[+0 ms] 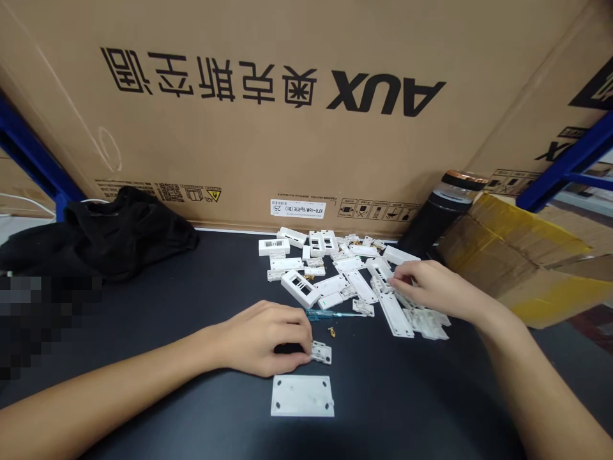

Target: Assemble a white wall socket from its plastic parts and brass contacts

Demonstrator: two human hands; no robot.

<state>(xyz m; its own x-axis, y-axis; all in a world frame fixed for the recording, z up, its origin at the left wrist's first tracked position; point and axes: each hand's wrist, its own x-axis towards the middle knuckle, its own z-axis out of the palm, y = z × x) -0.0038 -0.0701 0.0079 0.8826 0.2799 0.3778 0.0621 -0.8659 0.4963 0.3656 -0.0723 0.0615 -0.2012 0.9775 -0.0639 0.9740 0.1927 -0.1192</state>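
left hand (265,338) with grip clenched on a small white plastic bracket (320,352) just in front of the heap of white plastic parts (330,284), right hand (426,287) with grip released over its right side

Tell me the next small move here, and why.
Probably lower the small white plastic bracket onto the flat white plate: the left hand is on the bracket, close above the plate, which lies apart from the heap of white plastic parts where the right hand reaches.
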